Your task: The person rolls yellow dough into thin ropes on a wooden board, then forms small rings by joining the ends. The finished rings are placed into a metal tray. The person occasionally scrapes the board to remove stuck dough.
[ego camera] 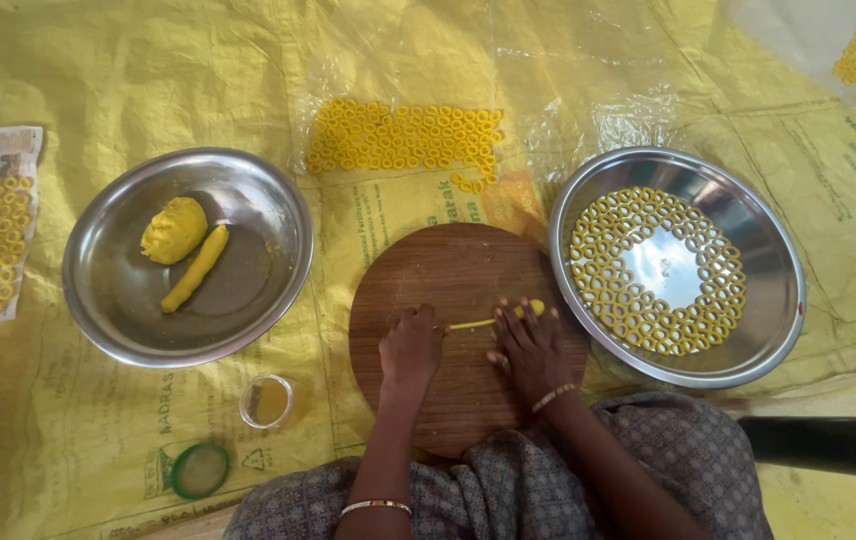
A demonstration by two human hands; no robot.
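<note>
Hands are lying flat on a round wooden board [458, 290] on the floor. The left hand [410, 350] and the right hand [531, 350] are near each other but not touching. Their fingers are spread open and pressing on a thin yellow dough rope [496, 318] that is lying across the board. The rope is getting thicker at its right end. A steel plate [778, 300] on the right is holding many small yellow dough rings [608, 240]. A steel bowl [248, 190] on the left is holding a dough lump [174, 230] and a dough roll [195, 267]. More rings [403, 137] are sitting on a yellow sheet [128, 80] past the board.
</note>
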